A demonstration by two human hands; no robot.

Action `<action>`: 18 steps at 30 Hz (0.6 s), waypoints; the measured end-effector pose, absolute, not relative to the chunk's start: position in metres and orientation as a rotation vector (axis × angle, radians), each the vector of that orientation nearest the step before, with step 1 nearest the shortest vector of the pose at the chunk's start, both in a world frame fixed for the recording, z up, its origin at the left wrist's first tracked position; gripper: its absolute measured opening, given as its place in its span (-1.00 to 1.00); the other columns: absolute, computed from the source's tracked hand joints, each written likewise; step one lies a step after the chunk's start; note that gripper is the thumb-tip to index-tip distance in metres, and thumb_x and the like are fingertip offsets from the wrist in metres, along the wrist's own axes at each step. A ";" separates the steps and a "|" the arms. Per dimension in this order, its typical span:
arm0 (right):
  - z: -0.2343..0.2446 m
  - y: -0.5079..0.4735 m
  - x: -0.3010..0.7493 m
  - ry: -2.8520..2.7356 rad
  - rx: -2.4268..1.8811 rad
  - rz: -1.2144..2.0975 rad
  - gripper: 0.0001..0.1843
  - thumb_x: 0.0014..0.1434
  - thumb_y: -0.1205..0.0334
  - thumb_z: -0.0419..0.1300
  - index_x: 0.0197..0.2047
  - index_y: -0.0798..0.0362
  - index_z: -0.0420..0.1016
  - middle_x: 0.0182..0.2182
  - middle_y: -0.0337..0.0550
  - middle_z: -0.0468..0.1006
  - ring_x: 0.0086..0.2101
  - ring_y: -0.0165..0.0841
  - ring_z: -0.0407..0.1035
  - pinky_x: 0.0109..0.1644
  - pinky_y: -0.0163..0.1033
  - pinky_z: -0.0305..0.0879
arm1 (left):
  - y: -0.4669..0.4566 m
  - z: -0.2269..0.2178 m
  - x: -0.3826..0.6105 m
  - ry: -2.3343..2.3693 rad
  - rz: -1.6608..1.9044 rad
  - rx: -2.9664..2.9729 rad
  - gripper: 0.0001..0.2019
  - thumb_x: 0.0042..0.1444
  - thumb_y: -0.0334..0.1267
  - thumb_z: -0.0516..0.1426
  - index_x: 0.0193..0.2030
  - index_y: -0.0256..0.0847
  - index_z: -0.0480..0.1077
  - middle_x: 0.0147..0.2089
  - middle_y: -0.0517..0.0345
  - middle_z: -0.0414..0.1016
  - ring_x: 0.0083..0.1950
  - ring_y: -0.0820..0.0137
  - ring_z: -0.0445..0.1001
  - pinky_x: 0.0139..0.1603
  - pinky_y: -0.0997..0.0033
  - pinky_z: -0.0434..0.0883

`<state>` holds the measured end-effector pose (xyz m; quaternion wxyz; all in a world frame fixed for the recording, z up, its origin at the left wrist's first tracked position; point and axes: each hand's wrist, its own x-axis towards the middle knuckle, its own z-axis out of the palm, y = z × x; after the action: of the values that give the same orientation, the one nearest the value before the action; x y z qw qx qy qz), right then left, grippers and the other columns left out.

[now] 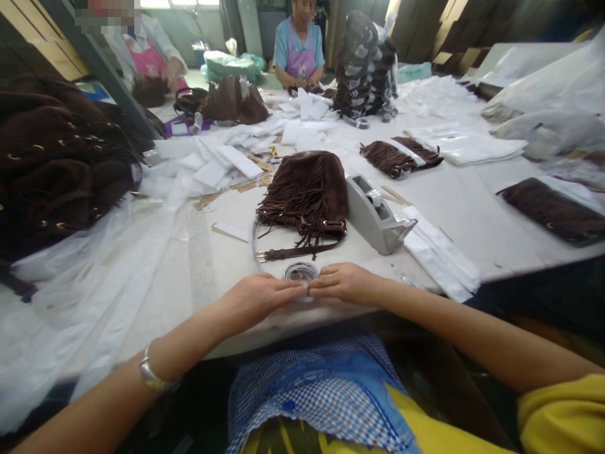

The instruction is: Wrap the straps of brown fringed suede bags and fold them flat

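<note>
A brown fringed bag [307, 195] lies on the table in front of me, its buckled strap [302, 252] trailing along its near side. From the bag's left side a pale wrapped length runs down toward a coiled strap [301, 270], which looks covered in clear or whitish film. My left hand [271, 295] has its fingers closed at the coil's near left edge. On the other side, my right hand [343, 284] pinches the coil's near right edge, fingertips almost meeting the left ones. A grey tape dispenser [375, 217] stands against the bag's right side.
Brown bags [61, 170] are heaped at left, above plastic sheets [108, 302]. White packets [222, 161] lie beyond the bag. Flat white bags [439, 252] and fringed bundles [401, 156] are on the right. Two people work across the table, near a stack of wrapped bundles [362, 69].
</note>
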<state>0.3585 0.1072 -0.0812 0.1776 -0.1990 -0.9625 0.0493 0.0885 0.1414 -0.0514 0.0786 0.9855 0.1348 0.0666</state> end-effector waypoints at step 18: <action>-0.054 0.143 0.310 -2.939 -0.447 0.079 -0.80 0.37 0.30 0.07 -0.07 0.06 0.53 -0.16 -0.21 0.60 -0.27 -0.37 0.39 -0.22 -0.26 0.29 | 0.126 -0.053 0.046 0.770 0.370 2.876 -0.76 0.24 -0.24 0.17 0.04 -0.13 0.39 -0.08 0.15 0.59 -0.09 0.28 0.46 -0.10 0.31 0.44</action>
<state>0.3099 0.1428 -0.0535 0.0838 -0.1499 -0.9848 0.0264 0.0458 0.1258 -0.0527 0.0706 0.9562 0.2559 0.1232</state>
